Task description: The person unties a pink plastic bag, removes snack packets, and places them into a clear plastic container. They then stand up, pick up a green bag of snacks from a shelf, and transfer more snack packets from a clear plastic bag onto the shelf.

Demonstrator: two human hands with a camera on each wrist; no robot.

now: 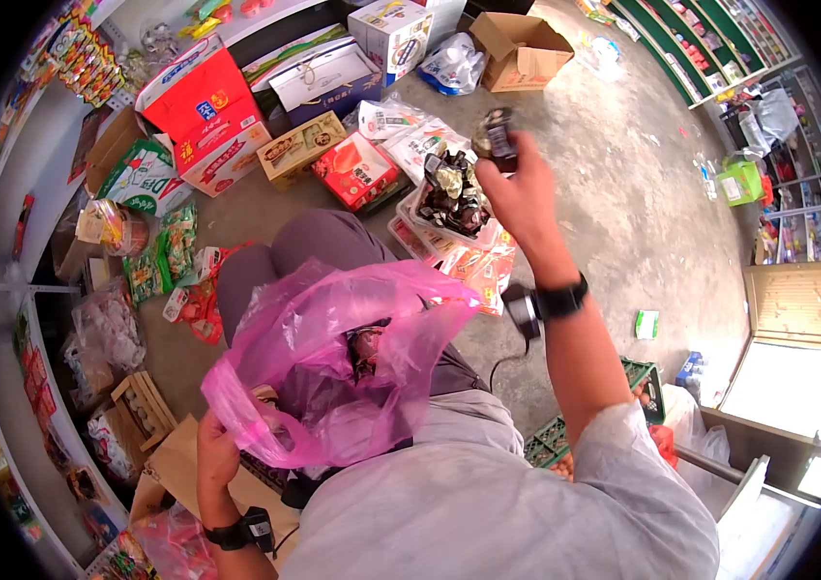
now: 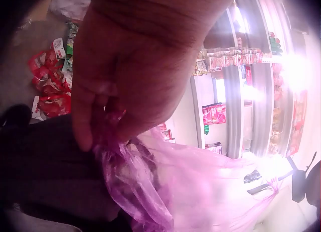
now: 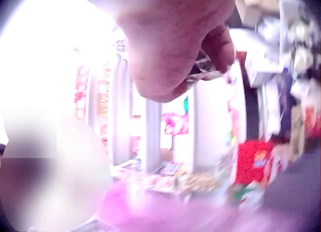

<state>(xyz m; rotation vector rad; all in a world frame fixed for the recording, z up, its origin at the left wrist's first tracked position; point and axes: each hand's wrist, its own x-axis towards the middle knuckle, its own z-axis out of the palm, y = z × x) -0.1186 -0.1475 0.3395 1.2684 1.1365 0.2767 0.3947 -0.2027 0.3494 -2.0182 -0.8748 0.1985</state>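
A pink translucent plastic bag (image 1: 319,314) lies across the person's lap, its mouth spread, with a dark wrapped item (image 1: 365,350) showing inside. The left hand (image 1: 217,449) pinches the bag's rim; in the left wrist view the hand (image 2: 140,66) has thumb and fingers closed on the gathered plastic (image 2: 125,166). Raised above a tub of dark wrapped pieces (image 1: 454,198), the right hand (image 1: 522,193) grips a dark shiny packet (image 1: 496,138). The right wrist view shows the hand (image 3: 173,46) curled round the packet (image 3: 201,67), partly hidden by the fingers.
Beyond the lap stand a red carton (image 1: 203,116), a tan box (image 1: 304,148), a red box (image 1: 357,172) and an open cardboard box (image 1: 520,53). Green and red snack packets (image 1: 178,242) lie at the left. Green crates (image 1: 548,443) stand by the right elbow, and shelves line both sides.
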